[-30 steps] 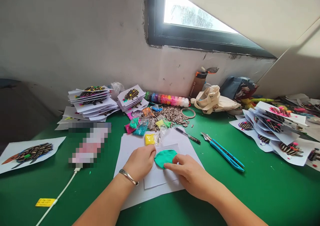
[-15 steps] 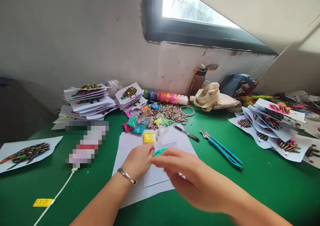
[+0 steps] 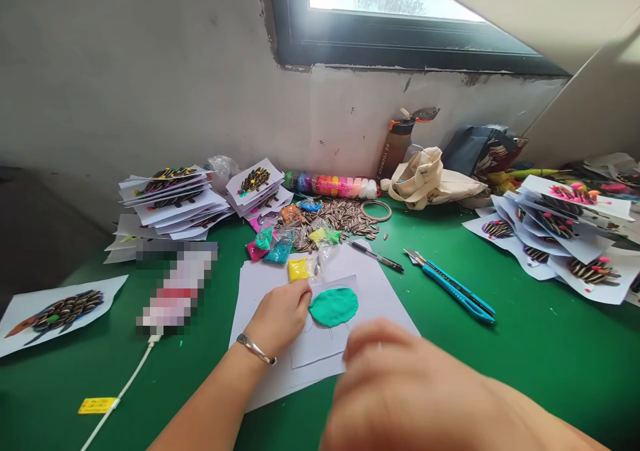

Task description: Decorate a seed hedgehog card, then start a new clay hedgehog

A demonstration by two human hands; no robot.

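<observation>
A flat teal oval of modelling clay [image 3: 334,306] lies on a small sheet of paper [image 3: 313,352] with a pencil outline showing around it. My left hand [image 3: 283,314], with a silver bracelet at the wrist, rests on the paper at the clay's left edge. Its fingers are curled together, and whatever may be between them is hidden. Closer to me, my right hand [image 3: 395,391] is raised at the lower right of the paper, apart from the clay. Motion blur smears its fingers. Beyond the left hand sits a yellow clay packet [image 3: 299,270].
Sunflower seeds [image 3: 345,216] and clay packets [image 3: 279,248] lie behind the paper. A pen [image 3: 377,258] and a blue utility knife [image 3: 453,288] are to the right. Stacked seed pictures stand left [image 3: 175,204] and right [image 3: 555,238]. A white cable [image 3: 125,384] crosses the left side.
My right hand has drawn back toward me from over the clay, uncovering the teal oval. My left hand stays at the clay's left edge. The view has shifted slightly.
</observation>
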